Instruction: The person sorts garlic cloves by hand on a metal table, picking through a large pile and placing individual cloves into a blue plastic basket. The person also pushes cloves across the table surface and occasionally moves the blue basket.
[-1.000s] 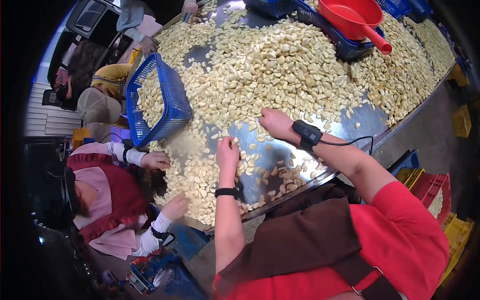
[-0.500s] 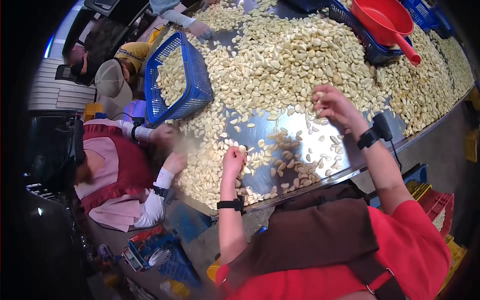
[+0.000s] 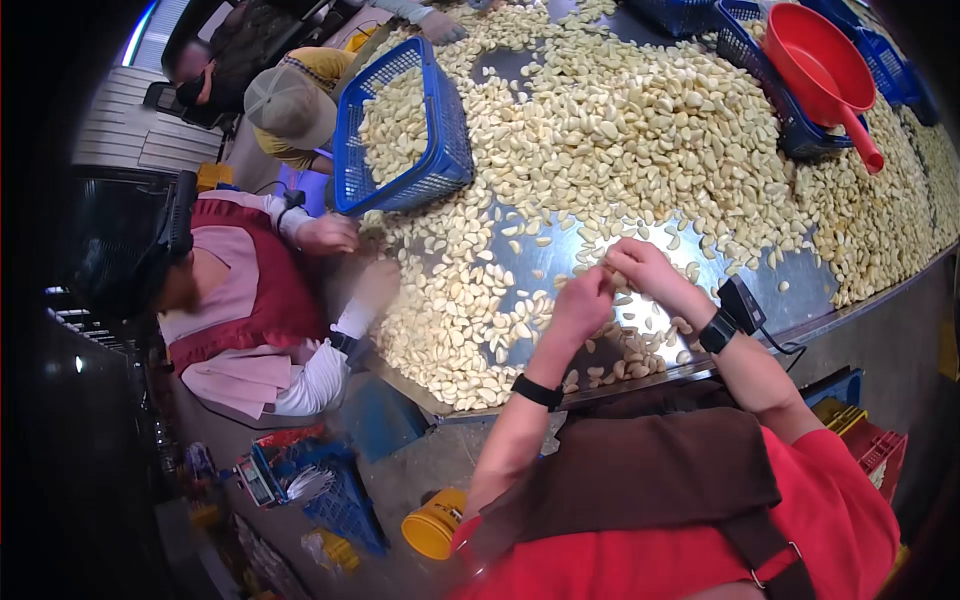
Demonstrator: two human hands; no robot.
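Note:
Pale peeled garlic cloves [image 3: 650, 120] cover much of the metal table [image 3: 790, 290], heaped high behind my hands. My left hand [image 3: 583, 303] and my right hand [image 3: 645, 270] meet above a thinly covered patch near the table's front edge. Both are closed, fingertips pinched together and touching or almost touching. Anything between them is too small or hidden to make out. Loose cloves [image 3: 640, 345] lie below and around my wrists. A wristband sits on each of my wrists, the right one with a small dark device and a cable.
A blue basket [image 3: 455, 150] of cloves stands at the table's left; a red scoop [image 3: 815, 60] rests on another blue basket [image 3: 790, 130] at back right. At left, a co-worker's hands [image 3: 330, 235] work over cloves. A gloved hand [image 3: 440, 27] reaches in behind. A yellow bucket [image 3: 432, 528] is on the floor.
My left hand, which pinched a garlic clove, has moved right. My right hand has come down and inward from the heap's edge, so the two now meet. The view has shifted slightly.

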